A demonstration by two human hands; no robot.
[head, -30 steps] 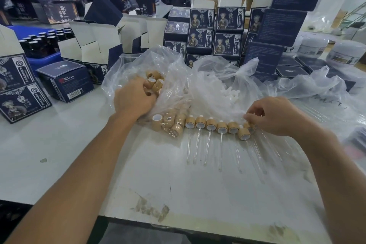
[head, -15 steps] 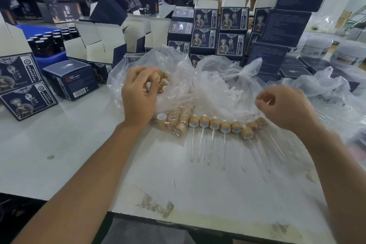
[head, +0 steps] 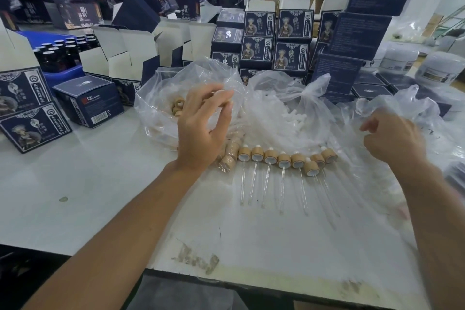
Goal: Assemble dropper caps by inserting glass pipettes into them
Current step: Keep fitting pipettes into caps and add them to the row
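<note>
Lifted clear of the cap bag (head: 161, 108), left hand (head: 201, 128) spreads empty fingers; right hand (head: 395, 138), loosely curled, hovers beyond the assembled droppers (head: 284, 160).

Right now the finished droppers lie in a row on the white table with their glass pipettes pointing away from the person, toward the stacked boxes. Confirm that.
Not quite. The finished droppers do lie in a row on the white table, but the head view shows their glass pipettes pointing toward the person, at the table's near edge. It is the wood-coloured caps that sit on the side of the stacked boxes.
</note>
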